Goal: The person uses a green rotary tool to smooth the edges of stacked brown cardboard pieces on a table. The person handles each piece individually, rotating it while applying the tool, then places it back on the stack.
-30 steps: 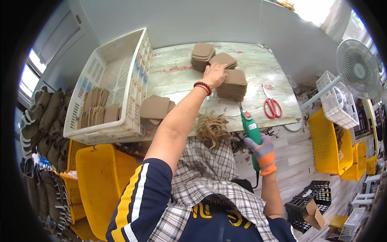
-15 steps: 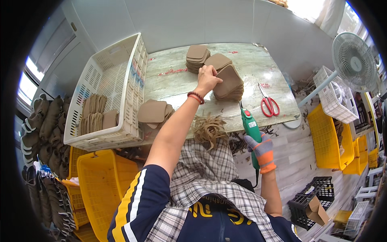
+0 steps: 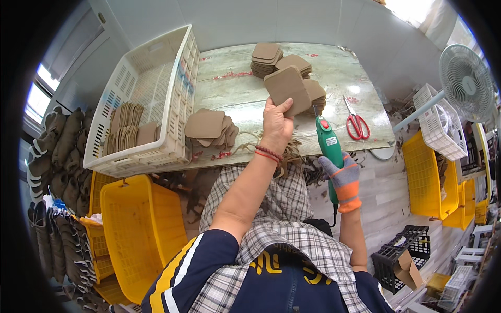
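My bare left hand [image 3: 277, 124] grips a flat brown square piece [image 3: 286, 86] with rounded corners by its near edge, thumb on top, tilted above the table. Behind and beside it stand stacks of similar pieces [image 3: 266, 56], partly covered by the held one. My right hand [image 3: 344, 180], in a grey and orange glove, is wrapped round a green corded hand tool [image 3: 327, 140] with a thin tip pointing up toward the nearest stack. Thin brown trimmed strips [image 3: 293, 150] lie by the table's front edge, partly behind my left wrist.
Red-handled scissors [image 3: 358, 127] lie at the table's right. Loose brown pieces [image 3: 205, 124] lie beside a white crate [image 3: 180, 112], which holds more. A yellow bin [image 3: 141, 229] stands below left; a black crate [image 3: 385, 268] sits on the floor, and a fan [image 3: 466, 82] is at right.
My left hand has lifted a brown piece off the near stack and brought it closer to me. The right hand, with the green tool, has stayed nearly in place.
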{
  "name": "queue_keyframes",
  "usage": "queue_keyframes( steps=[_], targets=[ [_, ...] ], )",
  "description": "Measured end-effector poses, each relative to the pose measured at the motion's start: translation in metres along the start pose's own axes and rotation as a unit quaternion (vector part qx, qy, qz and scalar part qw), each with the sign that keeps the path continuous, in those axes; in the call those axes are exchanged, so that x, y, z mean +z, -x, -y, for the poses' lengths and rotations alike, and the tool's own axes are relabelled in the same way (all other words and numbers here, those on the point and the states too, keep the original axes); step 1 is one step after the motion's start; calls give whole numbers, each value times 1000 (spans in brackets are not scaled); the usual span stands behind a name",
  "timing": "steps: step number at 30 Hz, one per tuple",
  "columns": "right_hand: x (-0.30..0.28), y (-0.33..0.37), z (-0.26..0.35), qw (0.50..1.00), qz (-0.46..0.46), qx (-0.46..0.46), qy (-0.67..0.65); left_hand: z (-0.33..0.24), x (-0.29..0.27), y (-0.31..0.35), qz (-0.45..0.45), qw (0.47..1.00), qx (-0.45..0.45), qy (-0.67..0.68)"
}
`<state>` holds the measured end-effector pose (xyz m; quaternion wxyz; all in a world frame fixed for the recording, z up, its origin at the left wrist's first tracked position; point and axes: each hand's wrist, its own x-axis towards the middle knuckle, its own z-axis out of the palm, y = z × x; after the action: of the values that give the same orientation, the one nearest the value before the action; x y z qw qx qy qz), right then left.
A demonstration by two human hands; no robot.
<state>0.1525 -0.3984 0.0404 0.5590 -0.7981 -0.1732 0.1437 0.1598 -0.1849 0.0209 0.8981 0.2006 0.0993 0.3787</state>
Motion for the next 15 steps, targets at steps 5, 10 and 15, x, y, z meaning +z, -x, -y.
queue_keyframes(
  steps=[5, 10, 15],
  targets=[
    [1, 8, 8, 1000, -1, -21, -9, -5, 5, 8, 32, 999, -17, 33],
    [-2, 11, 12, 1000, 3, -22, -14, -7, 6, 15, 37, 997, -50, 46],
    [-5, 13, 18, 1000, 5, 0, -13, -3, 1, 19, 56, 995, -65, 41]
  ],
)
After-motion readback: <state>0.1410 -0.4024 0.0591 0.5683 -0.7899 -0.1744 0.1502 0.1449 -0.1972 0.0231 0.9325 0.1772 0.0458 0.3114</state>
